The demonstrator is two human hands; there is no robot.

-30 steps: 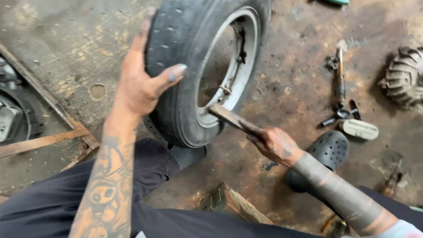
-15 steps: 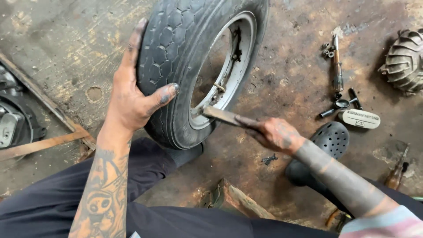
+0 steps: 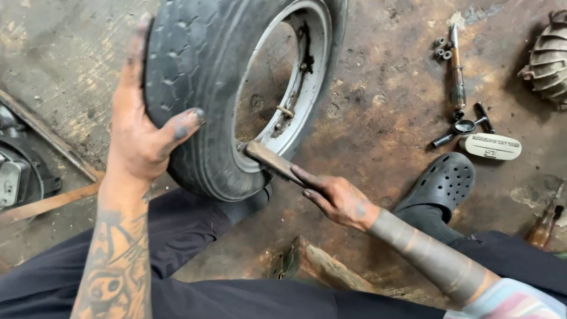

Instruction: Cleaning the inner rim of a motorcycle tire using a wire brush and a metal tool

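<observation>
A small black tyre on a whitish metal rim stands upright on the stained concrete floor between my legs. My left hand grips the tyre's tread from the left side, thumb across the tread. My right hand holds a flat metal lever whose tip is pushed in at the lower edge of the rim, where tyre and rim meet. A small valve stem shows inside the rim.
On the floor at the right lie a screwdriver, small sockets and a wrench, and a white oblong piece. A finned metal part sits at top right. My black clog is below. A wooden block is near my lap.
The view has moved in closer on the wheel. Both hands keep their hold; the lever stays at the rim's lower edge, with the right hand slightly lower.
</observation>
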